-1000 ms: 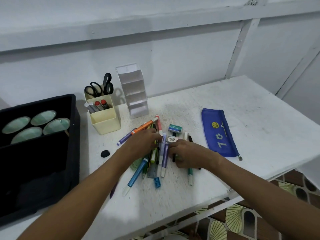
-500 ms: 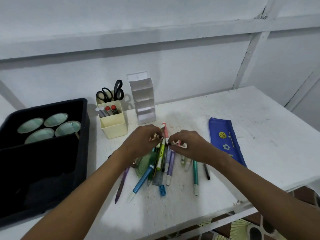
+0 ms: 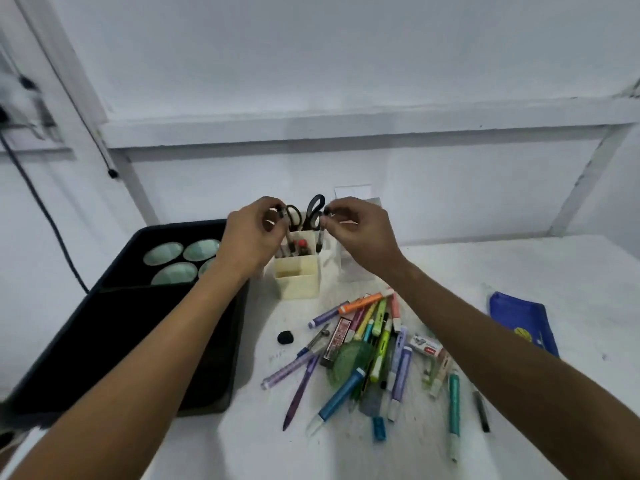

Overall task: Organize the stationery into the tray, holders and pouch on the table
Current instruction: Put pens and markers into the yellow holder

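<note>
Holding scissors [image 3: 313,212]: cream holder [image 3: 300,278].

Your tray [image 3: 114,341] sits at the table's [image 3: 519,271] left, the holder [image 3: 298,277] just right of its far end. Loose pens [image 3: 374,348] lie nearer you, the pouch [image 3: 519,317] farther right.

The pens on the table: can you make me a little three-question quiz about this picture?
1. True or false: the scissors stand in the cream holder.
2. What does each hand hold over the holder? A) an eraser B) a pen C) nothing
3. Which side of the pen pile is the blue pouch on?

Key:
1. True.
2. B: the left hand and the right hand each pinch a pen, tips down.
3. The right.
</note>
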